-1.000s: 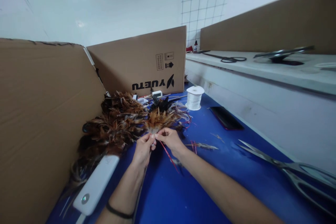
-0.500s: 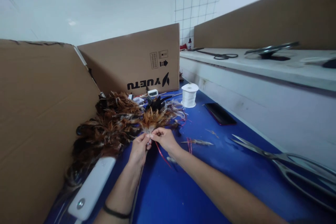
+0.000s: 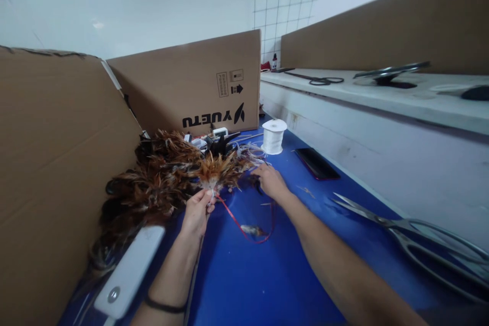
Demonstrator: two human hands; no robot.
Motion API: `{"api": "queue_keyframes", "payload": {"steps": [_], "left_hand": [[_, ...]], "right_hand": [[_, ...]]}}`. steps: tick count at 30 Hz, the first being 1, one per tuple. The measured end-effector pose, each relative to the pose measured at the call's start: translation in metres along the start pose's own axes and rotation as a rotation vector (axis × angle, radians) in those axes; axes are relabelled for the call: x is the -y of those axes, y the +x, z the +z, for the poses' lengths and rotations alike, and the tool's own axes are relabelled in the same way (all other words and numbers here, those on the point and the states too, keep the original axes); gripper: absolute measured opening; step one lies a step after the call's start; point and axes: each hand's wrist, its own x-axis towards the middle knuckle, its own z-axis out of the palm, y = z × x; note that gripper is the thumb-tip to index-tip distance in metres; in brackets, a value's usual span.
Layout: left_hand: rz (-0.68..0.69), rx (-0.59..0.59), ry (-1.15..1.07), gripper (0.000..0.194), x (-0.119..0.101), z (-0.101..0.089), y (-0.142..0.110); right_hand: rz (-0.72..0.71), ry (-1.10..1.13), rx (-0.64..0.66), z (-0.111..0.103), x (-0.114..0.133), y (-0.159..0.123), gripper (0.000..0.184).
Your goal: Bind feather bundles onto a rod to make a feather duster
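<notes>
My left hand [image 3: 198,210] pinches the pale base of a bundle of brown feathers [image 3: 212,170]. A thin rod edge shows below the hand, along my forearm. From the pinched base a narrow red ribbon [image 3: 234,218] loops slackly across the blue table and rises under my right wrist. My right hand [image 3: 270,181] is apart from the left, fingers stretched over pale quills and strands [image 3: 250,153] beside the bundle; its grip looks loose, though its fingertips are partly hidden. A small grey feather [image 3: 250,230] lies within the ribbon loop.
Loose brown feathers [image 3: 153,183] are piled left, against cardboard walls [image 3: 183,76]. A white power bank-like device [image 3: 132,270] lies nearer me. On the right are a white spool [image 3: 274,137], a dark phone [image 3: 317,163] and large scissors [image 3: 382,220]. A white ledge [image 3: 367,92] runs behind them.
My right hand has left the feather base and moved right and away from me, toward the strands. The red ribbon now spreads in a wide loop. My left hand keeps its pinch.
</notes>
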Motion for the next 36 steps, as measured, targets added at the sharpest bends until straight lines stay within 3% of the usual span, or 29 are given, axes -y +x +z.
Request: {"api": "queue_keyframes", "payload": {"steps": [2,6,12,17,19,26,31,36], "left_hand": [[-0.002,-0.005,-0.001,0.026,0.0,0.0,0.0],[0.001,-0.006,-0.005,0.026,-0.001,0.001,0.0],[-0.003,0.007,0.004,0.026,0.001,0.0,-0.001],[0.004,0.021,0.006,0.027,0.003,0.001,-0.001],[-0.008,0.017,0.01,0.028,0.003,0.002,-0.002],[-0.015,0.033,0.021,0.031,0.005,0.005,-0.003],[-0.026,0.048,0.051,0.032,0.006,0.006,-0.003],[-0.038,0.054,0.042,0.03,0.007,0.006,-0.004]], "right_hand": [[-0.072,-0.038,0.04,0.003,-0.001,0.0,0.039],[-0.09,0.126,-0.011,0.005,0.001,0.003,0.022],[0.172,0.86,-0.165,-0.008,0.003,0.008,0.012],[0.371,1.462,-0.032,-0.028,0.022,-0.001,0.024],[0.379,1.578,0.049,-0.033,0.032,-0.005,0.027],[0.303,1.606,0.176,-0.031,0.075,-0.016,0.028],[0.257,1.477,0.132,-0.014,0.1,-0.019,0.018],[0.258,1.341,0.039,0.001,0.106,-0.018,0.015]]}}
